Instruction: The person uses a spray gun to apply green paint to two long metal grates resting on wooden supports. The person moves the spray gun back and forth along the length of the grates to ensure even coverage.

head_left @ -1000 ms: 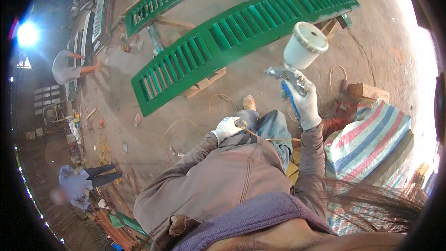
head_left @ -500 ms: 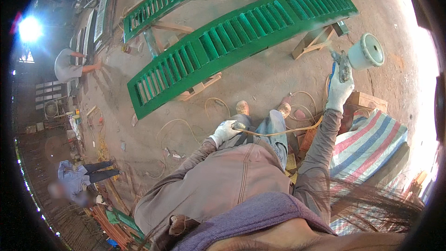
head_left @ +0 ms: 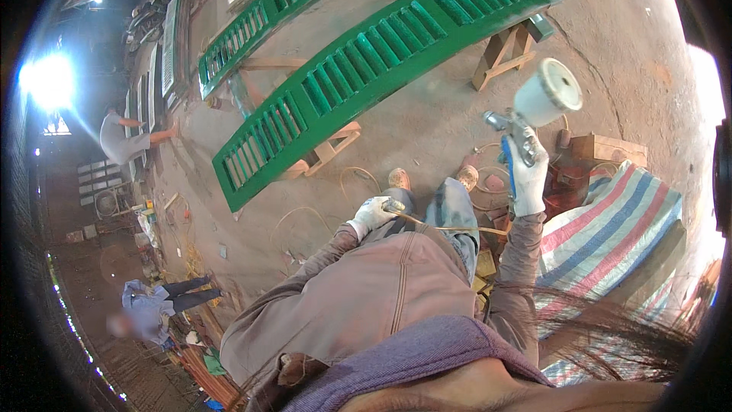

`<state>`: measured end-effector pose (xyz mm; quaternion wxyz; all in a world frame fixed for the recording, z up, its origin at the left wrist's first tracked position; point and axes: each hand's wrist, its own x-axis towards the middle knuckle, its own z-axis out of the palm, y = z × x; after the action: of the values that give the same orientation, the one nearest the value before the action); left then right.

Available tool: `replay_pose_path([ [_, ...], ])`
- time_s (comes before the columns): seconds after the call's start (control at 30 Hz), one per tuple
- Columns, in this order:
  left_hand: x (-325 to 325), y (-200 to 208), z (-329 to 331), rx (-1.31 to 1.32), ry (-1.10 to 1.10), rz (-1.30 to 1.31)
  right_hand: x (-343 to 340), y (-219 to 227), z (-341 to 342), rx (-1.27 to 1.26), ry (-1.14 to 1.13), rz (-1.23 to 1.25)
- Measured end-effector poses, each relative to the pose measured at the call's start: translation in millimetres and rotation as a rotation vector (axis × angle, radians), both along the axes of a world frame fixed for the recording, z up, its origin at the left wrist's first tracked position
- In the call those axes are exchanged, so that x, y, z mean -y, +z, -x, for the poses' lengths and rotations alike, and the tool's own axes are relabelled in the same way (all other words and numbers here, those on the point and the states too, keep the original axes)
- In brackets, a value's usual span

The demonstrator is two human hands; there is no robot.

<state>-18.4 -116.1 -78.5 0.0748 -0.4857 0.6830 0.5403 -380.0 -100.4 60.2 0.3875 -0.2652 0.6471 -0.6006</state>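
My right hand [head_left: 528,176], in a white glove, is raised and grips a metal spray gun [head_left: 512,131] with a white cup [head_left: 547,92] on top. From it a thin yellowish hose [head_left: 450,227] runs across my lap, and my gloved left hand [head_left: 373,214] pinches it near my knee. A long green louvred shutter [head_left: 366,76] lies on wooden trestles ahead of me, well beyond both hands. My jeans and brown shoes [head_left: 398,179] show below the hands.
A second green shutter [head_left: 267,16] lies further back. A striped red, white and blue sheet [head_left: 610,229] covers something at my right. Loose hose loops [head_left: 305,218] lie on the dirt floor. Two other people [head_left: 122,136] [head_left: 156,305] work at the left.
My right hand has swung the spray gun back from far right toward the centre and turned the cup upward. The view has shifted. My left hand still holds the hose.
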Motion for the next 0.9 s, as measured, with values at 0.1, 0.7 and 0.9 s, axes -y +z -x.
replay_pose_path([
  [0.1, 0.2, 10.9, 14.8, 0.123, -0.011, -0.007, -1.9, -36.1, 35.7, -0.099, -0.225, -0.057],
  [0.7, 2.2, 22.9, 105.7, 0.298, -0.218, 0.013, -57.3, -113.1, 58.6, 0.021, 0.063, 0.117],
  [0.9, 6.7, 27.6, 137.2, 0.320, -0.301, 0.010, -31.3, -130.0, 110.5, 0.136, -0.165, 0.108],
])
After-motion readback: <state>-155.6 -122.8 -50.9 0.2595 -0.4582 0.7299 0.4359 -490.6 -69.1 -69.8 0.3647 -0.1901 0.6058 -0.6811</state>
